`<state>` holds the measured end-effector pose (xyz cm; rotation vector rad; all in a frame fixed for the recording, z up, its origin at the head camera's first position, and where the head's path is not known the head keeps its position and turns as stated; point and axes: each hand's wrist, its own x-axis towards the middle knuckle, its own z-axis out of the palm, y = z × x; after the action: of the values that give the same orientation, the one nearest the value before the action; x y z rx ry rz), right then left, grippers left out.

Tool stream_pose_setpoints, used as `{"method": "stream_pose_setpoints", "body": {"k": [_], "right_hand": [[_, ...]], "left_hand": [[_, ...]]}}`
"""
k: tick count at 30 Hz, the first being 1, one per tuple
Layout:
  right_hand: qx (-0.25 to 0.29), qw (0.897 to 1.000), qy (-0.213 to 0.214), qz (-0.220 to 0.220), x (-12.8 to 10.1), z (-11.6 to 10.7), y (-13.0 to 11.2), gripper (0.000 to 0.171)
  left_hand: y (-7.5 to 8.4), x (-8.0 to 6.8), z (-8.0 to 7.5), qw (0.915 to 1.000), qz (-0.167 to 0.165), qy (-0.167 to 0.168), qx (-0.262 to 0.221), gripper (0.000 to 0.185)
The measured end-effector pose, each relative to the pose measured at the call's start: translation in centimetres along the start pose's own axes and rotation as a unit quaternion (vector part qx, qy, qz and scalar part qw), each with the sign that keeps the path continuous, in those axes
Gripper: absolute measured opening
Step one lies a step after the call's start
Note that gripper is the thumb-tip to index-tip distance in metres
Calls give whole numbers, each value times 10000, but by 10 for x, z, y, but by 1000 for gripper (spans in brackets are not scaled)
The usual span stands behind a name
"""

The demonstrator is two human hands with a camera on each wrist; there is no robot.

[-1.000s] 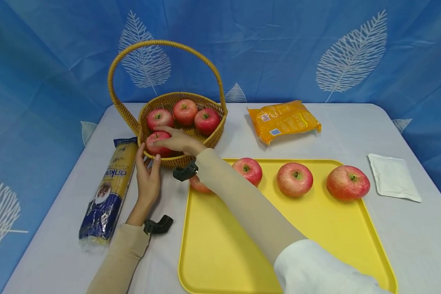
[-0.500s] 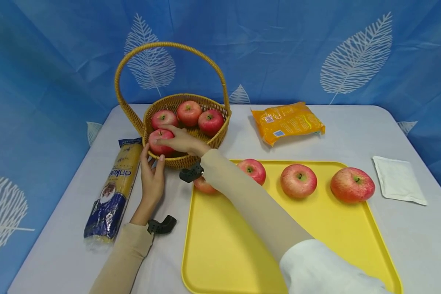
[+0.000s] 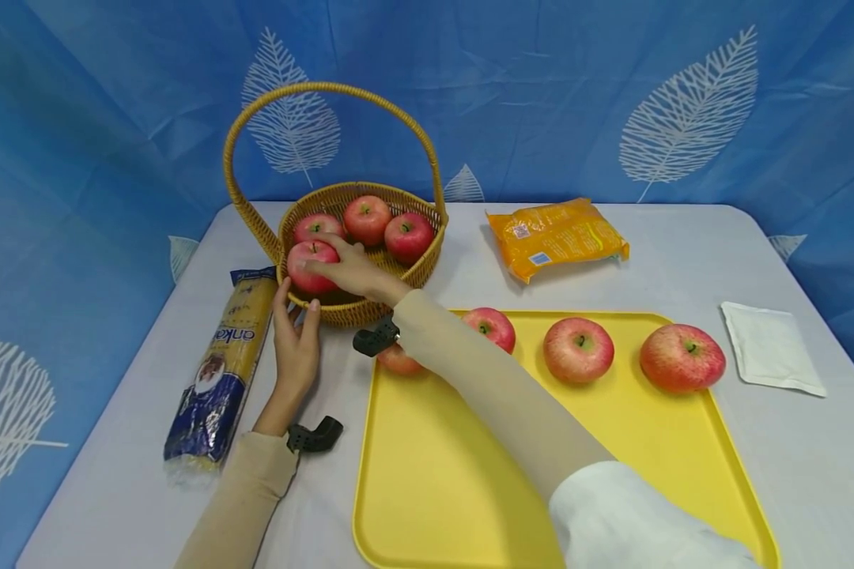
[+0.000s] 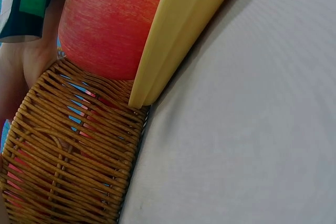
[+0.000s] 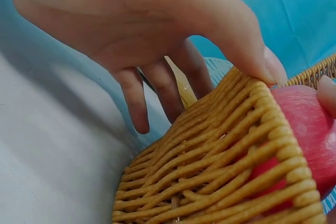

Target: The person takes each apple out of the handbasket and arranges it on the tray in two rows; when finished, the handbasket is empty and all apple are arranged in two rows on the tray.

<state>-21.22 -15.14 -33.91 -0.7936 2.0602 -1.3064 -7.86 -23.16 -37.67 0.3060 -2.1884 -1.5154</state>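
Inside the wicker basket [image 3: 370, 314], my right hand [image 3: 356, 273] grips a red apple [image 3: 311, 251] at the near left, fingers and thumb around its top and side. Several other apples [image 3: 367, 220] lie behind it in the basket. My left hand [image 3: 296, 348] touches the basket's near-left side. In the right wrist view, the left thumb rests on the basket rim [image 5: 273, 124], while the other fingers extend loosely along the outer wall. The left wrist view shows the basket's wall [image 4: 73, 145] and an apple [image 4: 113, 24] at the tray's corner.
A yellow tray [image 3: 455, 490] lies at the front right with several apples [image 3: 578, 350] along its far edge. A spaghetti pack [image 3: 221, 371] lies left of the basket. An orange packet [image 3: 558, 237] is at the back, a white sachet [image 3: 773, 350] at the right.
The head view has shifted slightly. My right hand has raised the gripped apple a little inside the basket. My left hand stays at the basket's side.
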Motion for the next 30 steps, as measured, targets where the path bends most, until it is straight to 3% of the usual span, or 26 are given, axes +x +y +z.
{"method": "stream_pose_setpoints", "body": {"k": [9, 15, 24, 30], "right_hand": [[120, 9984, 555, -63, -4, 0, -2, 60], [540, 9954, 783, -140, -9, 0, -5, 60], [1872, 9791, 694, -378, -25, -5, -9, 56], [1707, 9813, 630, -633, -46, -13, -9, 57]], "left_hand": [[5, -1, 1, 10000, 65, -28, -39, 56], [4, -1, -1, 10000, 88, -41, -15, 56], [4, 1, 0, 10000, 63, -38, -42, 57], [5, 1, 0, 9999, 71, -17, -133, 56]]}}
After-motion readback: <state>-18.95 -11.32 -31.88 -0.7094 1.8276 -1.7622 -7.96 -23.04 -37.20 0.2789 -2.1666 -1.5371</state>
